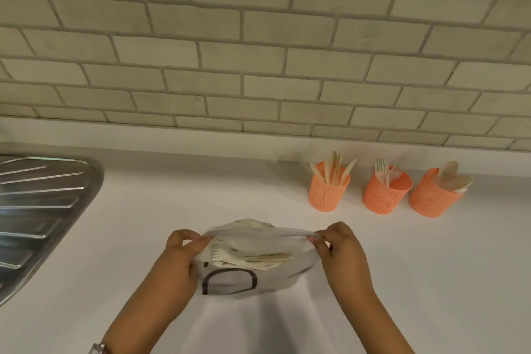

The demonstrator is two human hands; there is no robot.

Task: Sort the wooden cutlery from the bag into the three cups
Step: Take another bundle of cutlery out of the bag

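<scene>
The wooden cutlery [247, 257] lies inside the open mouth of the bag [230, 282]. Its long axes run from one hand across to the other, with the fork tines toward the left hand [179, 256]. That hand's fingers [198, 240] pinch the bag's left rim and the right hand [342, 250] pinches the right rim, stretching the mouth apart. The bag rests on the tabletop [172, 195]. The three cups [383, 198] stand beyond the bag to its right, well apart from it. The handle ends lie nearer the right hand, so it seems better placed to reach in.
</scene>
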